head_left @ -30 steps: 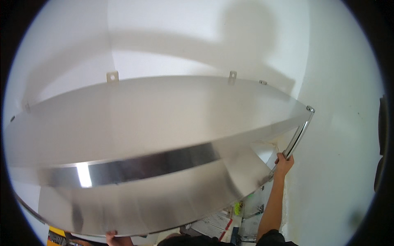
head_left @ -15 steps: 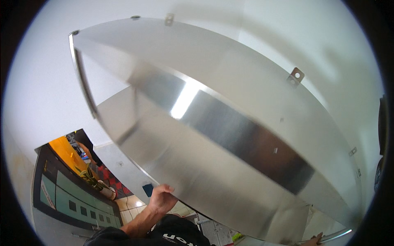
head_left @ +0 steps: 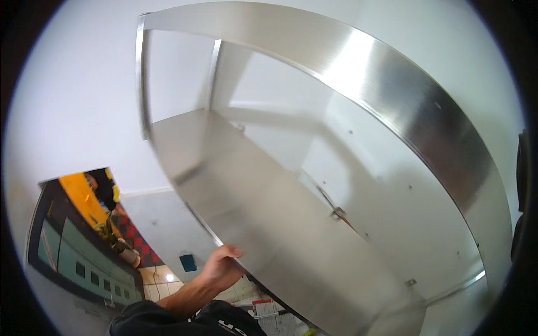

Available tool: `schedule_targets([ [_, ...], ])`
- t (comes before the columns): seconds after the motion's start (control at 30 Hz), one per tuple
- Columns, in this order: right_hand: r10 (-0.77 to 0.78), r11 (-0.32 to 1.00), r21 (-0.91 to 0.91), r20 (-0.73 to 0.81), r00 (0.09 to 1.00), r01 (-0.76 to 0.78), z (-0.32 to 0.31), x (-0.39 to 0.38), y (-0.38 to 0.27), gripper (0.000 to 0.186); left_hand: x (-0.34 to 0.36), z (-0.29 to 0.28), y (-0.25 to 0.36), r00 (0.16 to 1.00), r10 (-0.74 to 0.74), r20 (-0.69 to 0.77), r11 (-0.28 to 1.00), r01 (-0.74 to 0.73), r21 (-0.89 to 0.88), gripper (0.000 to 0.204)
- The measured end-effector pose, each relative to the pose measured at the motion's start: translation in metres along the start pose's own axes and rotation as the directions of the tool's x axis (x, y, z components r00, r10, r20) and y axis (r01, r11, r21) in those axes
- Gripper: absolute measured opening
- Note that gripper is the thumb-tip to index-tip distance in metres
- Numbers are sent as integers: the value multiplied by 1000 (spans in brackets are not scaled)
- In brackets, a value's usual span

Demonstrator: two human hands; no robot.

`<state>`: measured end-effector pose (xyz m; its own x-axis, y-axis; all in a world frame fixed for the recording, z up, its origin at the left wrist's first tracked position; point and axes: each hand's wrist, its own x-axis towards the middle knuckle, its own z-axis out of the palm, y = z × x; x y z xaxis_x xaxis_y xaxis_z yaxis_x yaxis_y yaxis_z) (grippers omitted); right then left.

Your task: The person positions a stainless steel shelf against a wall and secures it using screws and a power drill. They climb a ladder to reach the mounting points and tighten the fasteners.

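Observation:
A large two-tier stainless steel shelf spans the view in front of the white wall, tilted down toward the right. Its lower board [head_left: 263, 218] lies nearest me. The upper board [head_left: 330, 47] is joined to it by metal posts, and the post [head_left: 142, 84] at the left end shows plainly. Wrapped round the near edge of the lower board is my left hand [head_left: 223, 269], thumb on top and fingers hidden beneath. Along the board's back edge are small metal brackets [head_left: 338, 213]. My right hand is out of view; the lower right end of the shelf runs past the frame's bottom.
Behind the shelf, the white wall [head_left: 274, 89] carries several small fixings. At the lower left stand a dark-framed glass door [head_left: 84, 263] and a potted plant [head_left: 126, 252], with a person [head_left: 101, 190] beyond. A dark blue patch [head_left: 188, 262] lies below the wall.
The shelf has turned in front of me: its upper board has risen, and the wall now shows between the boards. My right hand, glimpsed earlier at the lower right, has left the view.

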<state>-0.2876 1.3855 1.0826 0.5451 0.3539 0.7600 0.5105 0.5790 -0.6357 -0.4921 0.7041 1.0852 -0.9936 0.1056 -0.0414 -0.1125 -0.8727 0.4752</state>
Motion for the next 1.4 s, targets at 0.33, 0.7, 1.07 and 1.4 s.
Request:
schedule_targets([
  [0.33,81,965,218,277,957,-145,12,75,-110,38,-115,15,-30,974,162,-156,971,-130,199,75],
  [0.7,-100,933,359,228,969,12,-28,187,-105,60,-100,38,-87,969,226,-95,974,-226,16,74],
  [1.07,-430,870,282,32,902,404,51,216,-87,87,-57,85,-128,963,264,-54,963,-261,67,41],
  [1.4,-595,584,485,-290,749,651,81,248,-207,59,-15,107,-132,970,212,-116,974,-219,-55,40],
])
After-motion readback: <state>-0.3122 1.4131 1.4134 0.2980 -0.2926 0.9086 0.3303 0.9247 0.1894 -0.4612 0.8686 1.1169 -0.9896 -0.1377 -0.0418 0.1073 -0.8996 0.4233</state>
